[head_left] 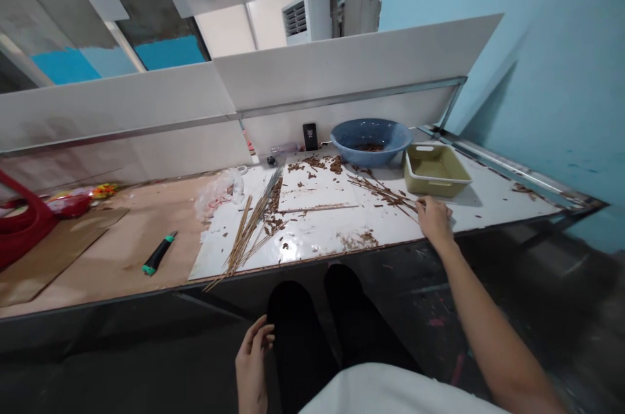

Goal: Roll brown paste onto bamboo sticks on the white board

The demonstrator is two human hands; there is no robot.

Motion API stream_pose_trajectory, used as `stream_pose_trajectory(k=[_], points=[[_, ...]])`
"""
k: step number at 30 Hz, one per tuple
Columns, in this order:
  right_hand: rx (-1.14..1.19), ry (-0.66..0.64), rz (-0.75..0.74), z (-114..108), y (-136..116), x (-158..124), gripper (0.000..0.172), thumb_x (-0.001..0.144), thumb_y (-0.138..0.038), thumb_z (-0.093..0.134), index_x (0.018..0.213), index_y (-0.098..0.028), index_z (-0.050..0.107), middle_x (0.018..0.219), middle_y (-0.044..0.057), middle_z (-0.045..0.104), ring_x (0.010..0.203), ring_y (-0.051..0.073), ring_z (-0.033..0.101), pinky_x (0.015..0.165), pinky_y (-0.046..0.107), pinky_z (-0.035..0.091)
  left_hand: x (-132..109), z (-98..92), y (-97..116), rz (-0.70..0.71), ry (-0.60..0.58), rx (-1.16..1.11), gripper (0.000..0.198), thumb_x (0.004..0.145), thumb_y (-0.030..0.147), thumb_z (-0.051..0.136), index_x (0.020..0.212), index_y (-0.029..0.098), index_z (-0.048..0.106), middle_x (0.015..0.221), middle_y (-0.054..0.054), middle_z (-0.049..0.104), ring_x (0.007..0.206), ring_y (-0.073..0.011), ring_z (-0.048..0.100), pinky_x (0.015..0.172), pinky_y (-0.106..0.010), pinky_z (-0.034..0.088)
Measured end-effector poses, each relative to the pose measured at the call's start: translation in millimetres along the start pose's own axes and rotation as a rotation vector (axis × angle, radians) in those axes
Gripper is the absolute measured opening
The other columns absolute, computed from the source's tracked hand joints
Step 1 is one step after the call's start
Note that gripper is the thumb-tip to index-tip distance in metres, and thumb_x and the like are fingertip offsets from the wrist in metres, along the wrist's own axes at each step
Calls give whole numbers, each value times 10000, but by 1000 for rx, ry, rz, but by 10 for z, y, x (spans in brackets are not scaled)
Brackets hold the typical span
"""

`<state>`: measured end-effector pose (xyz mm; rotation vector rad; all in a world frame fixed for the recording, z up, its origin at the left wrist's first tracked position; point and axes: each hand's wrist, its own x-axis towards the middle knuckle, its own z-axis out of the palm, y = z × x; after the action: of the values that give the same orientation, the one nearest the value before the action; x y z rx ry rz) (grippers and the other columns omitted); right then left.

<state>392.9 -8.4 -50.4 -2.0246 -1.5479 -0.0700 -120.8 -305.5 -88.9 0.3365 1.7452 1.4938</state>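
The right hand (434,219) is laid on a glossy white board (317,235), its fingertips (420,204) placed at the near ends of a loose spray of thin brown-crusted sticks (381,191); the fingers are bent and drawn together, but whether a stick is grasped or merely touched cannot be told; the left hand (252,358) is held well below the board's front edge, beside a knee in dark trousers (293,316), its fingers half curled and released, with nothing seen in them; just beyond the right fingertips an olive-green plastic tray with a white rim (434,170) is set, and further off, beyond and to the left of those fingers, a blue basin (371,137) is placed, with a small heap of brown flakes (370,148) lying in it; to the left of the right fingers, brown scraps (315,163) are strewn across the board, and a bundle of pale wooden sticks (244,238) is laid there, its ends overhanging the front edge; so far as can be judged, only a small share of the brown material is gathered in the basin, while the greater part is left on the board; further left, a crumpled plastic bag (219,189) is seen, and a black-and-green utility knife (159,252) is lying on a plywood tabletop (146,258)
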Motion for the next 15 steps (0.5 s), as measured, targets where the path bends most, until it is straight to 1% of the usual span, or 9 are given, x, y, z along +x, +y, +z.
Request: stream_pose_trajectory(k=[5, 7, 9, 11, 13, 15], points=[[7, -3, -71, -37, -70, -33, 323, 1103, -365, 451, 1118, -182, 717, 1099, 199, 779, 1107, 345, 610, 1053, 493, 336, -41, 100, -13, 1, -19, -7, 647, 520, 550, 927, 1034, 162, 864, 873, -100, 839, 709, -201, 715, 632, -278, 540], [7, 0, -84, -40, -93, -50, 329, 1097, -373, 464, 1173, -171, 712, 1105, 193, 779, 1114, 348, 614, 1044, 494, 338, -51, 120, -18, 7, -27, -20, 616, 527, 546, 920, 1012, 170, 867, 869, -98, 839, 706, -206, 716, 630, -282, 543], [-3, -8, -89, -38, -103, -75, 359, 1089, -397, 493, 1271, -163, 695, 1138, 190, 780, 1138, 358, 610, 1034, 498, 340, -56, 127, -22, 10, -36, -33, 593, 533, 531, 919, 1003, 173, 870, 871, -97, 842, 709, -206, 716, 639, -284, 548], [-37, -44, -103, -42, -97, -101, 375, 1090, -436, 520, 1295, -176, 697, 1192, 191, 772, 1166, 365, 602, 1020, 499, 344, -57, 127, -26, 5, -41, -36, 587, 532, 516, 921, 1004, 170, 874, 870, -99, 843, 718, -205, 715, 648, -283, 550], [-80, -101, -127, -63, -78, -120, 345, 1096, -453, 539, 1226, -194, 727, 1226, 189, 761, 1176, 363, 599, 1000, 491, 346, -57, 125, -32, -6, -35, -34, 590, 527, 510, 920, 1003, 165, 875, 860, -102, 842, 721, -207, 716, 646, -278, 544], [-102, -158, -148, -102, -53, -125, 294, 1097, -409, 554, 1176, -201, 746, 1225, 177, 759, 1167, 349, 612, 980, 476, 342, -57, 128, -39, -13, -23, -34, 591, 523, 514, 916, 996, 163, 873, 853, -106, 840, 719, -209, 716, 641, -276, 538]])
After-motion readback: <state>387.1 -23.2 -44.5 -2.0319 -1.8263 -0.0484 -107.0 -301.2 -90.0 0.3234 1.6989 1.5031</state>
